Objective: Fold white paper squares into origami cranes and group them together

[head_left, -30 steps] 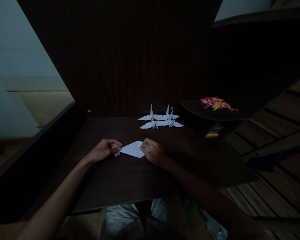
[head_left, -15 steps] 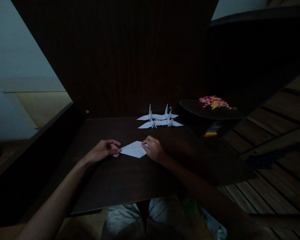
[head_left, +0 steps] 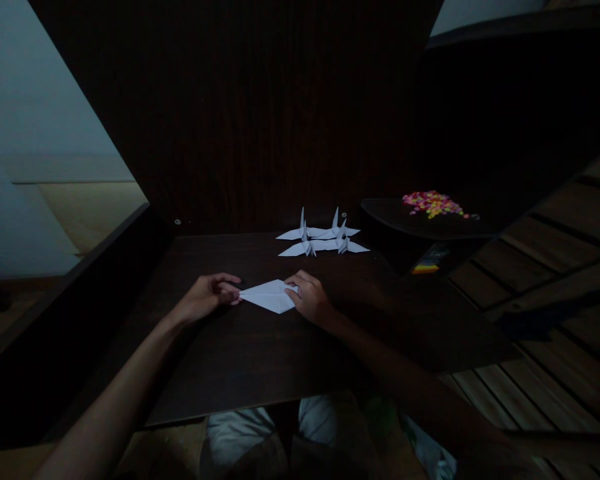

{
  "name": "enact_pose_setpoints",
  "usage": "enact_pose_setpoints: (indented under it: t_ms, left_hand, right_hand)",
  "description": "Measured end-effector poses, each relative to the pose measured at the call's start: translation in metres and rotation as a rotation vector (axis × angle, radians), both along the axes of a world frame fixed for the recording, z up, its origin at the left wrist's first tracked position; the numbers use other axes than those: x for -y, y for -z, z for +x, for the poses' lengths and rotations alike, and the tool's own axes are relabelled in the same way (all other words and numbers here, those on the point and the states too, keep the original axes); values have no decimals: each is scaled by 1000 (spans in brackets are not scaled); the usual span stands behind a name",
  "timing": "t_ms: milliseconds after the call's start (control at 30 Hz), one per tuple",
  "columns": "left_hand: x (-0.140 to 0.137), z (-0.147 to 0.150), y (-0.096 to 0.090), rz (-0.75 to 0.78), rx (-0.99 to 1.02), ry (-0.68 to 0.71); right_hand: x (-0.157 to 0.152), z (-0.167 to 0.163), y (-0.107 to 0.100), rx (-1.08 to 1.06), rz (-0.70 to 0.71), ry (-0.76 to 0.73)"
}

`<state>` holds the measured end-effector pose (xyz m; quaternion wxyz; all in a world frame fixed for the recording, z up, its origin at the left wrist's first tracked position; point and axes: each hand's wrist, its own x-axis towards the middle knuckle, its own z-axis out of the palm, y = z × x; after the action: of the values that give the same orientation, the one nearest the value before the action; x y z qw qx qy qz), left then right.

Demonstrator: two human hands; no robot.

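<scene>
A white folded paper (head_left: 269,296), shaped like a long kite, lies on the dark tabletop in front of me. Its narrow left point is pinched by my left hand (head_left: 211,296), thumb below and fingers curled above. Over the paper's right end, my right hand (head_left: 311,298) grips with thumb and fingers, hiding that end. Faint crease lines run along the paper. Beyond it stand several white folded paper cranes (head_left: 323,241), close together with pointed ends upright and wings spread sideways.
A low corner shelf (head_left: 380,217) at the right carries a heap of small pink and yellow pieces (head_left: 435,203). Under it sits a small item with a yellow-orange edge (head_left: 425,269). A dark side board (head_left: 105,267) bounds the left, and a tall dark panel (head_left: 250,120) the back.
My right thumb has shifted slightly lower along the paper's right end. The paper stays in both hands, and the whole view has moved a little.
</scene>
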<state>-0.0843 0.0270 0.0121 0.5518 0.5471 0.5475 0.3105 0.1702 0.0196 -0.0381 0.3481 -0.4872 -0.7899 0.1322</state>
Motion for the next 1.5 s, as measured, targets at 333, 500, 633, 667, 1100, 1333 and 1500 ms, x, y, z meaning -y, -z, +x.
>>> enact_pose_setpoints:
  t_ms: [333, 500, 633, 667, 1100, 1333, 1500]
  left_hand:
    - [3, 7, 0, 209, -21, -60]
    - [4, 9, 2, 262, 16, -88]
    - [5, 9, 2, 308, 45, -97]
    - [5, 9, 2, 320, 46, -97]
    - [10, 11, -2, 374, -8, -63]
    - [6, 9, 2, 340, -41, -85]
    - [3, 7, 6, 319, -83, -82]
  right_hand:
    - [1, -1, -1, -5, 15, 10]
    - [1, -1, 0, -3, 23, 10]
    - [1, 0, 2, -12, 17, 1]
    - [1, 0, 2, -12, 15, -3]
    - [2, -1, -1, 3, -5, -5]
    - [3, -1, -1, -8, -6, -5]
    - [1, 0, 1, -5, 7, -11]
